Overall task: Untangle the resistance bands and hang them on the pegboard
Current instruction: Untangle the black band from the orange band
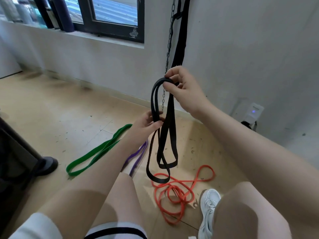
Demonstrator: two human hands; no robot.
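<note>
Both hands hold the black band [162, 135] near the middle of the frame: the right hand [183, 90] pinches its top fold between thumb and fingertips, while the left hand [146, 125], lower down, curls its fingers round two of the strands. From there the band hangs in long doubled loops that cross one another, the lowest loop just above the floor [69, 109].

It looks light, limp and rubbery, likely to cling to itself where strands cross, so holding the top fold and sliding the lower hand along one strand seems the way to open the twist.

On the floor lie a green band [96, 150] at left, a purple band [136, 156] partly hidden behind the left forearm, and an orange band [177, 192] in a loose tangle at lower centre, beside a white shoe [208, 207]. A chain [170, 40] and a dark strap [181, 31] hang on the wall directly behind the hands and could snag the loops. No pegboard is visible.
</note>
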